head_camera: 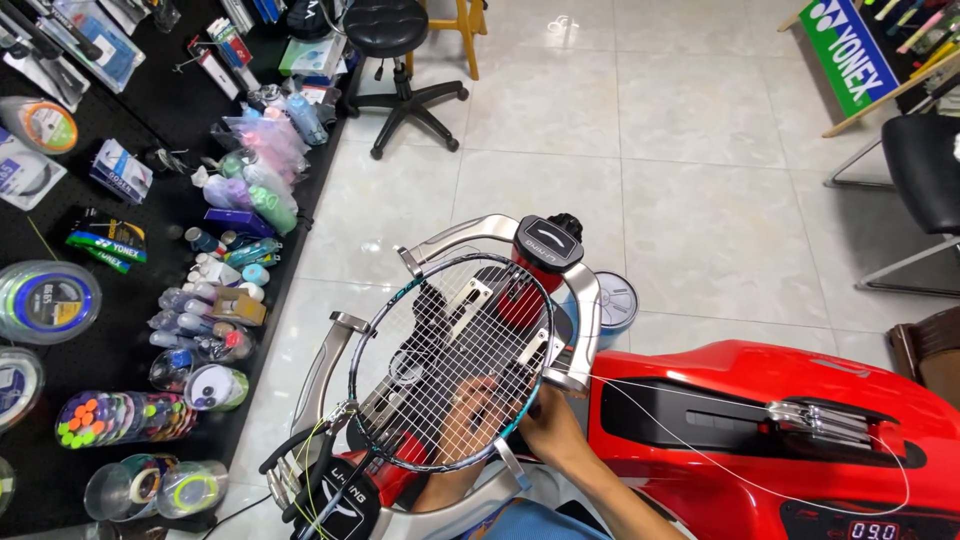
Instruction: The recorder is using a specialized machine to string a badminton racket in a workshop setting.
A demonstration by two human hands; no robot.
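Fingers [478,400] of one hand press under the racket [450,365] strings, seemingly feeding white string [700,455]; which hand, and their spread, cannot be told. Racket's clamped flat in the red stringing machine [720,400], steadying it. Beside it, the other hand [550,425] braces the rim.

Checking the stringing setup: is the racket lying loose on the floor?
No, the racket sits clamped in the red stringing machine, with a hand beneath its strings.

Glossy pale tiled floor [700,180], light bouncing off it. Black swivel stool [395,40] at the top; wooden stool legs [462,30] just right of it, black display wall [120,200] left of it, black chair [925,170] far right.
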